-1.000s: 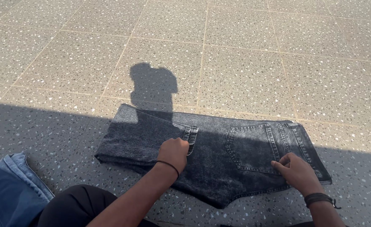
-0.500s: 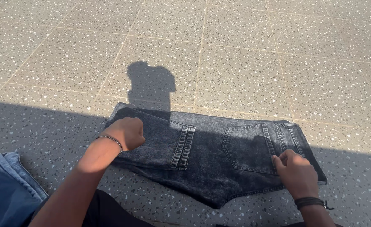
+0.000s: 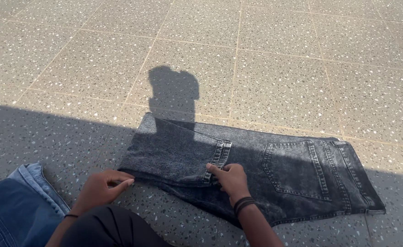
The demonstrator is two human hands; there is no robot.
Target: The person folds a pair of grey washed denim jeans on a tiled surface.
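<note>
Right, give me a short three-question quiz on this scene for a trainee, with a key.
1. True or false: the dark grey washed denim jeans lie on the speckled stone-tile floor.
2. Which hand presses on the hem of the folded-over leg? A) left hand B) right hand C) neither
3. Fill in: the blue denim garment lies at the ____ edge of the view.

Key
1. True. The jeans lie flat, with one leg folded over towards the back pocket.
2. B. The right hand rests on the hem; the left hand is at the near fold edge.
3. Left.
</note>
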